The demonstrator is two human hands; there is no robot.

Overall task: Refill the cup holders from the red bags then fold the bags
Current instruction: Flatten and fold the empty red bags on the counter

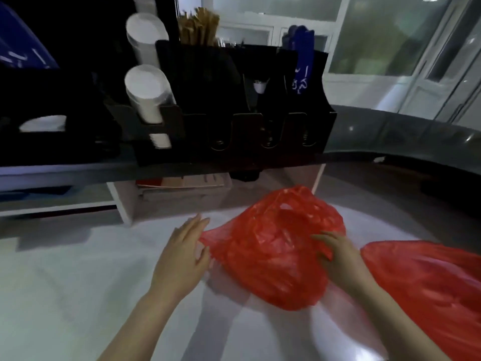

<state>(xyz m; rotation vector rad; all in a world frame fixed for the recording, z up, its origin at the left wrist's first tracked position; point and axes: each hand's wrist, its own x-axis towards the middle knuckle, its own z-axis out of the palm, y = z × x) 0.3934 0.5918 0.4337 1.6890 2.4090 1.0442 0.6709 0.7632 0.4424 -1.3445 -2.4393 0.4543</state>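
Left hand (pixel 182 256), fingers straight, touches a corner of the red bag (pixel 273 246); right hand (pixel 337 259), fingers spread, presses it flat, likely for folding.

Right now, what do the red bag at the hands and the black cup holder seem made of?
Red bag: thin plastic film, glossy, by its crinkles and translucence. Black cup holder: probably rigid matte plastic, flat-panelled; too dark to be sure.

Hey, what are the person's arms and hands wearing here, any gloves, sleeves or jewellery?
Nothing: the left hand and right hand are ungloved, the left forearm and right forearm bare to the frame edge, no sleeves, and no watch, bracelet or ring is visible.
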